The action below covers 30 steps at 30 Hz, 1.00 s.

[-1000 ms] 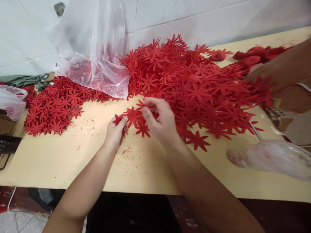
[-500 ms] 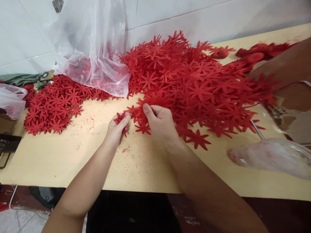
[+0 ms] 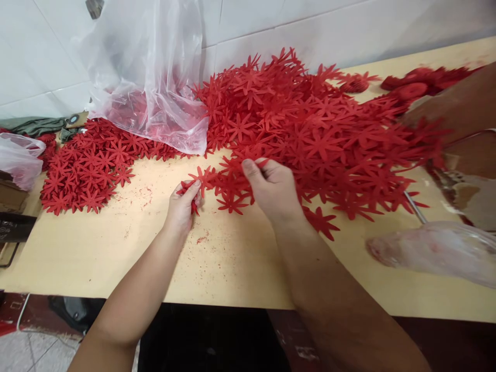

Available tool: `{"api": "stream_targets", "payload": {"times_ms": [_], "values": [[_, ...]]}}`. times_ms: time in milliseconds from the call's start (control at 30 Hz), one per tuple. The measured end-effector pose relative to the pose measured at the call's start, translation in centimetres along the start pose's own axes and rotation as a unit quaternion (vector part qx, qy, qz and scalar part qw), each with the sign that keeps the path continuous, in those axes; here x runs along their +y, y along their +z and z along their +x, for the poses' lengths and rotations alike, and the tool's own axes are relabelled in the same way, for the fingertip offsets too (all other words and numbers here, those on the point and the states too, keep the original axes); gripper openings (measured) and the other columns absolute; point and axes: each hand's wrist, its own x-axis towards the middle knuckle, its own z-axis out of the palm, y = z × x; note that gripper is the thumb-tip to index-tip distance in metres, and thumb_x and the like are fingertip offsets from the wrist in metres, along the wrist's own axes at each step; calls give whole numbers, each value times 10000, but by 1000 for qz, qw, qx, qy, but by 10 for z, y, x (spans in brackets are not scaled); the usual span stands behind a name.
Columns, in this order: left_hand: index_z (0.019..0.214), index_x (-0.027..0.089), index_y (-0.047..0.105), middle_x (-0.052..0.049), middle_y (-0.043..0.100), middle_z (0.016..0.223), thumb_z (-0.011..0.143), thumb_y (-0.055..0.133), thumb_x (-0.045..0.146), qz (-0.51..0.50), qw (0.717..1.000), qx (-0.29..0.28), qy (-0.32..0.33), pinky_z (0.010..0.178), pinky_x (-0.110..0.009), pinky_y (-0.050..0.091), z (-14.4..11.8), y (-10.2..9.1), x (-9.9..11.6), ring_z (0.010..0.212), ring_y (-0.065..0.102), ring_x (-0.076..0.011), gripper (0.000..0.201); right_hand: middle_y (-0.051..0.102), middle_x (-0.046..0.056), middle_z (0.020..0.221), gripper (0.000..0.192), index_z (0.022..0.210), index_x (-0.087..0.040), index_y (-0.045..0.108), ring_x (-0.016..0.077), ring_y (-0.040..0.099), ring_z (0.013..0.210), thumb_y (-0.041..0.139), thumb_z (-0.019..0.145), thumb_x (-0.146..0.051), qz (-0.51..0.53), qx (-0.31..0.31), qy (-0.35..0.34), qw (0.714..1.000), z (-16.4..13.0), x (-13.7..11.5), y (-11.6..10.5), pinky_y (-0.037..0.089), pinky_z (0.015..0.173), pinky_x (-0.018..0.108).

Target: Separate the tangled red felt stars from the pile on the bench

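My left hand (image 3: 181, 206) is closed on a few red flower-shaped cutouts (image 3: 187, 187), pinched between thumb and fingers. One red flower with narrow petals (image 3: 204, 179) sticks out at its fingertips, toward the pile. To the right, at the near edge of a large heap of red flower cutouts (image 3: 318, 139), my right hand (image 3: 276, 192) is closed in a pinch. A bit of a red flower (image 3: 262, 163) shows at its fingers; the rest is hidden. Several loose flowers (image 3: 232, 201) lie on the table between the two hands.
A smaller heap of red flowers (image 3: 83, 173) lies at the left. Behind it a clear plastic bag (image 3: 155, 103) rests against the tiled wall. On the right are a plastic-wrapped bundle (image 3: 430, 248), a thin metal rod (image 3: 415, 207) and a brown cardboard box (image 3: 465, 103). Red scraps dot the wooden table (image 3: 232, 279).
My right hand has moved right and slightly up, away from my left hand. My left hand stays nearly in place, still holding red flowers. The view has shifted slightly.
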Motion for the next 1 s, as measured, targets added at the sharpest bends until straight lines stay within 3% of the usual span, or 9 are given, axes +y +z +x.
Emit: {"api": "stream_targets", "payload": {"times_ms": [100,167,333,433,533,633,733,900,1000], "values": [[709,184,552,84,448,494,654,770,355,35,999,-18,2,469,-211,303,-2,0,-1,444,386,-40,283,544,72,838,352,893,-217,563,184,528,718,596,796,-553,-74,129,-87,985,8,12,-8,449,591,331],[734,184,579,69,480,526,653,767,388,54,998,-35,-2,499,-211,341,-3,-1,-2,485,425,-49,289,547,149,1072,486,1088,-200,558,263,550,944,658,751,-535,-135,150,-141,969,7,14,-7,490,723,409],[794,179,633,11,612,666,685,717,449,34,997,-60,-29,594,-223,444,-4,-1,0,627,562,-93,303,618,122,1049,326,1049,-210,629,286,536,1036,645,788,-404,-186,17,-202,961,-12,0,14,441,924,492],[797,178,652,-11,665,734,668,725,450,27,997,-58,-32,650,-249,490,-5,-1,2,686,613,-122,309,633,93,979,201,972,-208,653,232,589,905,611,794,-292,-142,-73,-169,973,-18,-2,28,491,840,421],[838,169,676,-28,697,781,598,791,395,32,993,-102,-52,726,-279,512,-5,-2,0,746,654,-147,349,626,62,870,124,852,-205,653,182,602,781,543,800,-183,-96,-92,-120,984,-17,2,32,507,734,349],[939,185,685,-34,721,883,516,852,285,29,988,-138,-58,817,-312,514,-5,-4,-5,830,672,-159,466,624,47,810,113,791,-208,636,178,599,767,532,801,-165,-89,-38,-124,988,-11,4,26,508,731,345],[935,192,696,-25,725,896,489,866,245,37,993,-107,-38,843,-304,506,-2,-6,-9,846,670,-146,480,612,69,835,141,832,-206,647,198,595,801,506,837,-202,-112,45,-159,980,-3,2,11,511,753,372],[864,170,691,-15,717,873,447,883,252,21,999,-42,-13,858,-285,497,4,-8,-10,807,655,-114,467,510,170,1240,333,1156,-207,613,358,441,1215,543,842,-293,-205,161,-185,948,10,2,-19,427,933,556],[801,170,677,-6,708,806,423,889,259,19,1000,-9,-4,830,-280,502,4,-6,-9,754,642,-104,442,490,158,1327,351,1150,-235,619,394,348,1300,602,817,-343,-226,146,-169,948,6,0,-17,351,986,627]]}}
